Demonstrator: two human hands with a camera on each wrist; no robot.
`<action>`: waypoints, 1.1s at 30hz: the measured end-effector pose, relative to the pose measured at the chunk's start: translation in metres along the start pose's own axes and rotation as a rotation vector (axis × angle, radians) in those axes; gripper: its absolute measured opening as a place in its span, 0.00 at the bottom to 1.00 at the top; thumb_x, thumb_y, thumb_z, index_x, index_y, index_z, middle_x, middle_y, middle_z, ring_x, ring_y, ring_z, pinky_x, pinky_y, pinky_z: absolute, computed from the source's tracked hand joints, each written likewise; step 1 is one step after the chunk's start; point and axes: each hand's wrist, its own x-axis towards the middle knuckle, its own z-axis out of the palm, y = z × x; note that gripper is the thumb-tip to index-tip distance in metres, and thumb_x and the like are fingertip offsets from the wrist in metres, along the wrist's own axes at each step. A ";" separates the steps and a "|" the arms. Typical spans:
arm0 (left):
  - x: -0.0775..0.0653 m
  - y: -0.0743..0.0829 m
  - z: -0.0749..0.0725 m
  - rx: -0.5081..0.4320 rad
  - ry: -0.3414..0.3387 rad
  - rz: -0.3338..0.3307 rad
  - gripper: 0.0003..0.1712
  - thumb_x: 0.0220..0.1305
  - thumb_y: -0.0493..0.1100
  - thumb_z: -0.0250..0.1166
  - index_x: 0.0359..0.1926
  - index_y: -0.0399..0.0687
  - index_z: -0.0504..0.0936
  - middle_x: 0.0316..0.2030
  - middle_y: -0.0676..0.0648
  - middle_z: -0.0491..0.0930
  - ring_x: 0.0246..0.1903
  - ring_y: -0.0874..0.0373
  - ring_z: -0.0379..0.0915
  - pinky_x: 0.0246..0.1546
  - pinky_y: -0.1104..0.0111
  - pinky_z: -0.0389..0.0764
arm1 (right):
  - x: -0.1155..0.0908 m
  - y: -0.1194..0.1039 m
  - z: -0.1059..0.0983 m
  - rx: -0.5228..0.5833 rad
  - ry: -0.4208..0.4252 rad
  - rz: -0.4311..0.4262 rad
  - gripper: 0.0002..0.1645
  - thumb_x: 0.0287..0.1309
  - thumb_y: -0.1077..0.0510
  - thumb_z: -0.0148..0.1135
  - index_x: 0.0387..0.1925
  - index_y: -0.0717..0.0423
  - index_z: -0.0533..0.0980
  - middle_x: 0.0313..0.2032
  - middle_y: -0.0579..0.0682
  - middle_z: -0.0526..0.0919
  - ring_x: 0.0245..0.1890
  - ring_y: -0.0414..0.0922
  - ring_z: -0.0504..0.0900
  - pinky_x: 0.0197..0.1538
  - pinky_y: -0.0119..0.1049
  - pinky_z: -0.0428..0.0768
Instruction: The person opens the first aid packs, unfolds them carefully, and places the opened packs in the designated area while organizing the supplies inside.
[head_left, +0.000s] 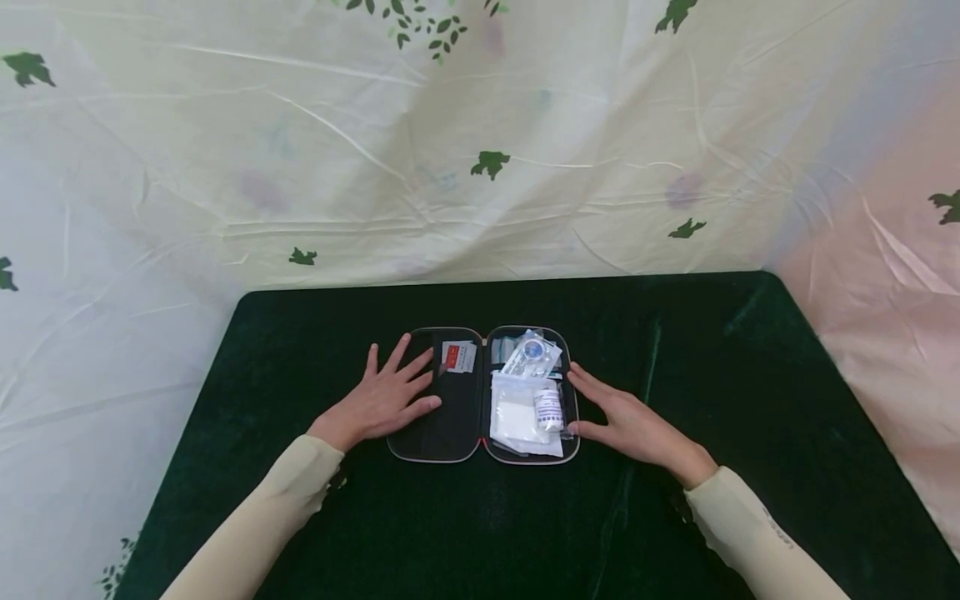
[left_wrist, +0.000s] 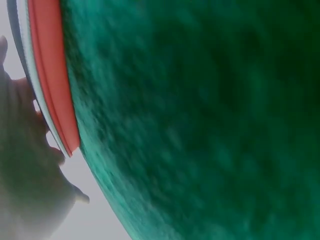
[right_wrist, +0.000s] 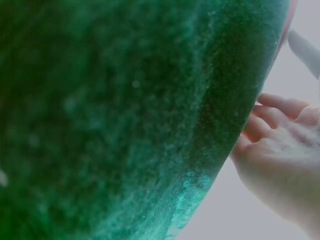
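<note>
A zippered first-aid case (head_left: 450, 433) lies spread flat on the table, its red outer side showing in the left wrist view. In its right half are a clear packet (head_left: 517, 417) with white contents, a white roll (head_left: 549, 410) with blue print, and a small packet with a blue round piece (head_left: 533, 350). Red and white cards (head_left: 458, 357) sit in the left half. My left hand (head_left: 386, 398) rests with spread fingers on the left half. At the case's right edge, my right hand (head_left: 630, 423) touches the rim with extended fingers and thumb.
Dark green velvet cloth (head_left: 480, 533) covers the table, with a crease running to the right of the case. Behind and at both sides hangs pale fabric (head_left: 570, 108) with green leaf prints.
</note>
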 end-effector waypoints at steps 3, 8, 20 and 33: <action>0.000 0.003 0.002 -0.008 0.001 -0.013 0.46 0.75 0.75 0.40 0.78 0.52 0.65 0.83 0.46 0.44 0.80 0.39 0.15 0.70 0.30 0.25 | 0.000 0.000 0.000 -0.002 -0.002 -0.001 0.53 0.69 0.37 0.63 0.82 0.54 0.53 0.82 0.56 0.46 0.79 0.60 0.53 0.74 0.62 0.59; -0.003 0.004 0.004 -0.022 0.001 -0.022 0.45 0.75 0.75 0.41 0.79 0.52 0.63 0.83 0.46 0.44 0.80 0.39 0.16 0.71 0.30 0.25 | 0.000 0.000 0.000 -0.001 -0.002 -0.003 0.53 0.68 0.37 0.64 0.82 0.54 0.52 0.82 0.56 0.46 0.79 0.60 0.53 0.74 0.63 0.59; -0.003 0.010 0.003 -0.040 0.016 -0.033 0.47 0.75 0.75 0.41 0.80 0.51 0.61 0.82 0.46 0.49 0.80 0.40 0.17 0.71 0.32 0.22 | -0.001 0.001 0.000 0.009 0.003 -0.007 0.53 0.68 0.38 0.64 0.81 0.55 0.53 0.82 0.56 0.46 0.79 0.60 0.54 0.74 0.62 0.60; -0.005 0.005 0.004 -0.071 0.028 -0.022 0.46 0.75 0.74 0.42 0.81 0.50 0.58 0.82 0.48 0.47 0.80 0.40 0.18 0.71 0.32 0.22 | -0.001 0.001 0.000 0.013 0.011 -0.021 0.53 0.68 0.37 0.64 0.81 0.54 0.53 0.82 0.56 0.47 0.78 0.59 0.54 0.73 0.62 0.60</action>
